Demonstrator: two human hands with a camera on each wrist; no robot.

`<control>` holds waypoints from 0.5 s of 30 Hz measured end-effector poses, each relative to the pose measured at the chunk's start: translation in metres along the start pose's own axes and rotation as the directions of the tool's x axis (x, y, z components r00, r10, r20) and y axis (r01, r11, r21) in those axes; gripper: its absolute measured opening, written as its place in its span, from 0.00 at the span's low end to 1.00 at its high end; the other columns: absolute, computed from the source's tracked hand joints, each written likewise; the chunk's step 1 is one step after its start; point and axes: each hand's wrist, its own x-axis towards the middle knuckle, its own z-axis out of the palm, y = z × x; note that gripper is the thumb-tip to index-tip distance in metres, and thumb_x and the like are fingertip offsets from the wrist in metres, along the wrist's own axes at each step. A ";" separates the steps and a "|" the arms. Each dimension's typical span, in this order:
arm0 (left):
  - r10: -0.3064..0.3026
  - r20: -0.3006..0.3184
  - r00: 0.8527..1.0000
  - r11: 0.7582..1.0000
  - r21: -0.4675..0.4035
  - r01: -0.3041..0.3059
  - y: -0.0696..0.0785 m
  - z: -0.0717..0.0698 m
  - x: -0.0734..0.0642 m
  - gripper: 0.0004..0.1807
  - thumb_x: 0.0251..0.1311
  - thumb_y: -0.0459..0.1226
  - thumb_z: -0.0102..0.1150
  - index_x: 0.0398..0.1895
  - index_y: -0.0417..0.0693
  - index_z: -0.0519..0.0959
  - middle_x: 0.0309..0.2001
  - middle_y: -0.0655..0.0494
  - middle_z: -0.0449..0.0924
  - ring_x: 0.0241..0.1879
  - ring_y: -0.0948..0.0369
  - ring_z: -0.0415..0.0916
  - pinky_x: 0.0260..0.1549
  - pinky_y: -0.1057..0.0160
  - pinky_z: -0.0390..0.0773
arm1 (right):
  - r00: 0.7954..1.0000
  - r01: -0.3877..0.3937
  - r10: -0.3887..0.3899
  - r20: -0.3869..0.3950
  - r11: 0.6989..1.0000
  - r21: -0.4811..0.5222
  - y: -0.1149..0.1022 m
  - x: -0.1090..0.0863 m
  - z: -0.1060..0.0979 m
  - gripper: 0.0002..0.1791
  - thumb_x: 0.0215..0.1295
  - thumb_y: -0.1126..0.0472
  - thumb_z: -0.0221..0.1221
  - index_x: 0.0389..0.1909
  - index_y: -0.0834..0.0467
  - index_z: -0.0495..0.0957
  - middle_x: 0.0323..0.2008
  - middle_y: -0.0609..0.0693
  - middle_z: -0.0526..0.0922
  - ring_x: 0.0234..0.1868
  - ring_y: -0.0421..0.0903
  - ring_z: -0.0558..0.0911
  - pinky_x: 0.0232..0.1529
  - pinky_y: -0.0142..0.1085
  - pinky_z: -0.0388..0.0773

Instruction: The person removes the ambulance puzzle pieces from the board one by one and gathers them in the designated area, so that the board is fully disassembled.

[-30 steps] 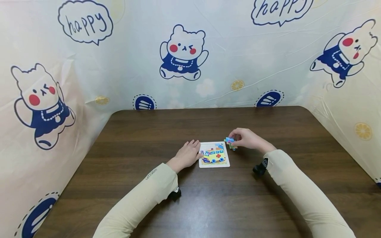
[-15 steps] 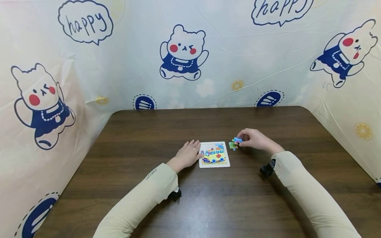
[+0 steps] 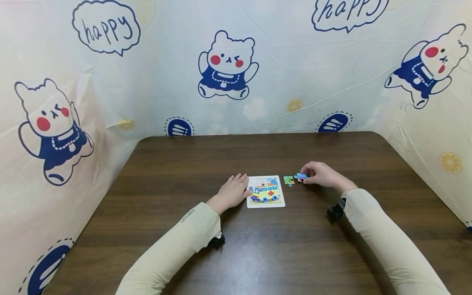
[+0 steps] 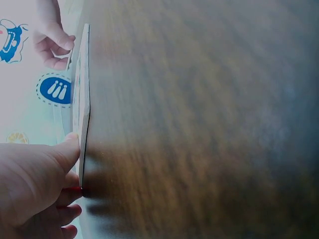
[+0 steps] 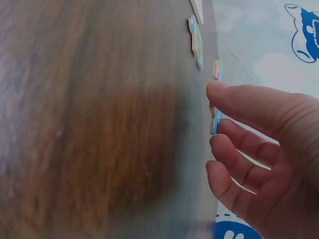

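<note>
A white-framed jigsaw puzzle (image 3: 266, 206) with a yellow ambulance picture lies on the table. My left hand (image 3: 232, 191) rests at its left side, fingers stretched out and thumb over the frame; the left wrist view shows the thumb (image 4: 70, 149) against the frame's face. Just right of the puzzle lies a green puzzle piece (image 3: 289, 180). Beyond it my right hand (image 3: 323, 174) pinches a mostly blue puzzle piece (image 3: 300, 176). Seen from the right wrist, the thumb covers the middle of this piece (image 5: 215, 125), with the other fingers curled behind.
The dark wooden table (image 3: 273, 254) spreads around both hands. A pale curtain (image 3: 280, 61) printed with cartoon bears hangs behind it and along the sides. Dark wrist cameras (image 3: 335, 211) are worn below the sleeve cuffs.
My right hand has moved right with the blue puzzle piece, away from the frame, leaving the green piece uncovered beside the puzzle. The left hand has stayed in place.
</note>
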 end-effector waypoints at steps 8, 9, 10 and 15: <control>-0.008 0.013 1.000 1.000 0.006 0.008 0.001 0.000 0.000 0.32 0.68 0.48 0.44 0.67 0.36 0.58 0.68 0.44 0.54 0.67 0.50 0.49 0.64 0.54 0.49 | 0.999 -0.023 0.023 0.027 1.000 -0.011 0.005 -0.001 0.002 0.12 0.55 0.64 0.65 0.40 0.63 0.79 0.34 0.52 0.76 0.32 0.48 0.71 0.33 0.38 0.70; -0.008 0.012 1.000 1.000 0.007 0.008 0.001 0.000 0.000 0.32 0.68 0.48 0.43 0.67 0.36 0.58 0.68 0.44 0.54 0.67 0.50 0.49 0.64 0.54 0.49 | 0.999 -0.030 0.030 0.029 1.000 -0.011 0.006 0.000 0.002 0.12 0.55 0.64 0.65 0.40 0.62 0.79 0.34 0.52 0.76 0.32 0.48 0.71 0.33 0.38 0.70; -0.009 0.012 1.000 1.000 0.007 0.009 0.001 0.000 -0.001 0.32 0.68 0.48 0.43 0.67 0.36 0.58 0.68 0.44 0.54 0.67 0.50 0.49 0.64 0.54 0.49 | 0.999 -0.035 0.036 0.031 0.999 -0.011 0.006 0.000 0.002 0.12 0.55 0.64 0.65 0.40 0.62 0.79 0.34 0.52 0.75 0.32 0.48 0.71 0.34 0.39 0.70; -0.008 0.016 1.000 1.000 0.016 0.008 0.002 -0.001 -0.001 0.32 0.68 0.48 0.43 0.67 0.36 0.58 0.68 0.44 0.55 0.67 0.50 0.49 0.64 0.54 0.49 | 0.998 -0.042 0.043 0.041 0.999 -0.015 0.008 0.000 0.002 0.12 0.55 0.65 0.65 0.40 0.62 0.79 0.34 0.52 0.75 0.33 0.48 0.71 0.34 0.39 0.70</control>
